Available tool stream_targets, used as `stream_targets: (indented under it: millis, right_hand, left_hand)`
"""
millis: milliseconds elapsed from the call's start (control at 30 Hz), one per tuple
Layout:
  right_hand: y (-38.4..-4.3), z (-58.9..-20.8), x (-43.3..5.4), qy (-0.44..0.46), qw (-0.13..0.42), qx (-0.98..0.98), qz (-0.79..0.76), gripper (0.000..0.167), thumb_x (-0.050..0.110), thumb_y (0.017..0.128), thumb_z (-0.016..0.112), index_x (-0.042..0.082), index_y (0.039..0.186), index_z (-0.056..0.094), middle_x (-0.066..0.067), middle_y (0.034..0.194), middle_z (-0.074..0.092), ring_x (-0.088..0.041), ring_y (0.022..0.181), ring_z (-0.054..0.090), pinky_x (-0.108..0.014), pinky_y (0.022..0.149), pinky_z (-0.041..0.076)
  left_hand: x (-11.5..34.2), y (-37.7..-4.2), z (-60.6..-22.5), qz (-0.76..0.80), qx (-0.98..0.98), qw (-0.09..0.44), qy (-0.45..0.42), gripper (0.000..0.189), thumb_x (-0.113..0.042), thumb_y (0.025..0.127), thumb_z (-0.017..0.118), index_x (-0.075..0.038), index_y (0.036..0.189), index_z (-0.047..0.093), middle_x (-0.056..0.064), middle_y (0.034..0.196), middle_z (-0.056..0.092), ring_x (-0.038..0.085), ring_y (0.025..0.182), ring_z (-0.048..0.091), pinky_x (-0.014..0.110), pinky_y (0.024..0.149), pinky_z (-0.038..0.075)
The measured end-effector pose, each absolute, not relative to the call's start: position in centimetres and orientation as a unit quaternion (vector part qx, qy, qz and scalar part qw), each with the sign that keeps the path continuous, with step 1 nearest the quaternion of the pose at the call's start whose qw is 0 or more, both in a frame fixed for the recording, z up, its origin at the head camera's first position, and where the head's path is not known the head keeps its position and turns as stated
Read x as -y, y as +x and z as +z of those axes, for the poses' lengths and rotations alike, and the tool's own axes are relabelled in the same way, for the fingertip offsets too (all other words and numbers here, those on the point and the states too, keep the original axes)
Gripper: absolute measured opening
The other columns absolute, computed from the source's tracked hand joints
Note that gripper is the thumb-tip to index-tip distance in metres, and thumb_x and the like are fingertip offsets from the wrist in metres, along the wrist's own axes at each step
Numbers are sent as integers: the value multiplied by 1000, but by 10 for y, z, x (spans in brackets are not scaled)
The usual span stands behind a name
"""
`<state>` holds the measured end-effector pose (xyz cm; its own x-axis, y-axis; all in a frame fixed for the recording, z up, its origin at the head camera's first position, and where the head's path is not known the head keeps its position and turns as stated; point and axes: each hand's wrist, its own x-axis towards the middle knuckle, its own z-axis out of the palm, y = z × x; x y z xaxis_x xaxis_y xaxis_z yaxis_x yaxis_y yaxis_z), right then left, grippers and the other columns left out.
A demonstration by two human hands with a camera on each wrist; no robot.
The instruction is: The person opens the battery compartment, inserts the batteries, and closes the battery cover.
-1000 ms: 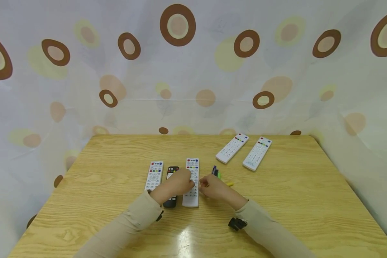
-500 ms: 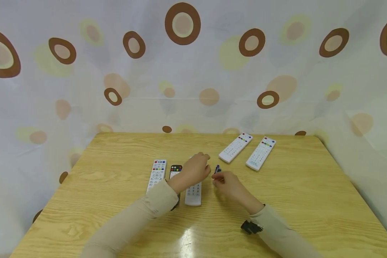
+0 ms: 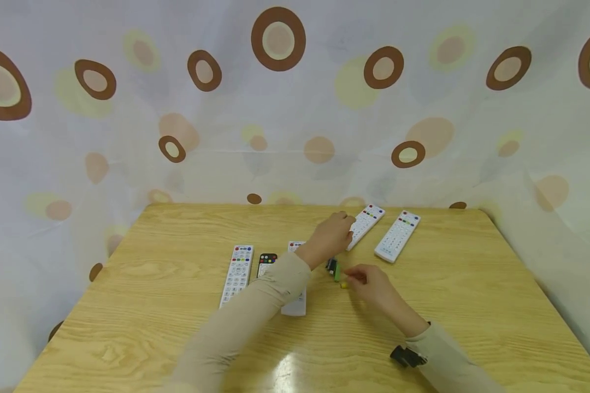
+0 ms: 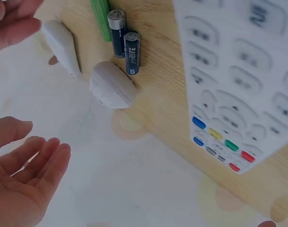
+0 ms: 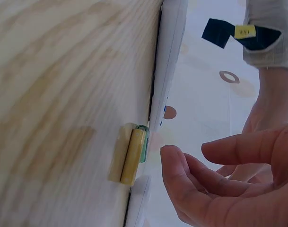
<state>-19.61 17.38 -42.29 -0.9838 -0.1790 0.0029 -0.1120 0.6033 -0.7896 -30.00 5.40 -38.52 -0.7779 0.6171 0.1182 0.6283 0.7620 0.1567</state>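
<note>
My left hand [image 3: 329,234] hovers beside the rear white remote control [image 3: 366,224], partly covering it; in the left wrist view its fingers are loosely bent around nothing. My right hand [image 3: 371,285] is just right of a small group of batteries: two dark ones [image 3: 331,266], a green one [image 3: 337,274] and a yellow one [image 3: 344,285]. Seen from the right wrist, its thumb and fingertips stand apart, with the yellow battery [image 5: 133,156] on the table beyond them. The left forearm crosses above a middle white remote [image 3: 295,305] and a black remote [image 3: 267,261], hiding parts of both.
Another white remote [image 3: 237,273] lies at the left of the row. At the back right is one more white remote [image 3: 397,236], tilted on the wooden table [image 3: 447,295]. A patterned cloth [image 3: 295,180] hangs behind the table.
My left hand has moved from the middle white remote, rightward and away, to the rear white remote. My right hand has shifted right, uncovering the batteries.
</note>
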Motion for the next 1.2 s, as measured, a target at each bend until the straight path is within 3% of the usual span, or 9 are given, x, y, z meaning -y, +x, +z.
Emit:
stream_targets:
  millis: [333,700,1200]
  right_hand:
    - [-188,-423,-185,-97,30,-897,-431,19,0,92,60,-13,105,64,-22,99,68,-27,84,64,-32,70,54]
    - [-185,-422,-193,-98,31,-890,-444,19,-4,90,59,-14,106,64,-21,96,68,-26,81,64,-25,62,52]
    - [-184,-418,-195,-90,41,-888,-449,19,-4,90,59,-15,105,63,-20,92,68,-24,79,64,-23,60,52]
  left_hand:
    - [-101,-324,-406,-17,956,-25,-292,22,-12,101,47,-10,116,63,4,112,61,14,101,59,25,82,52]
    - [-106,-325,-424,2,964,-47,-261,27,-12,103,41,-10,114,66,7,113,63,17,101,61,28,82,53]
    - [-111,-325,-430,15,971,-34,-235,26,-13,103,43,-12,114,67,5,109,66,16,96,63,28,74,56]
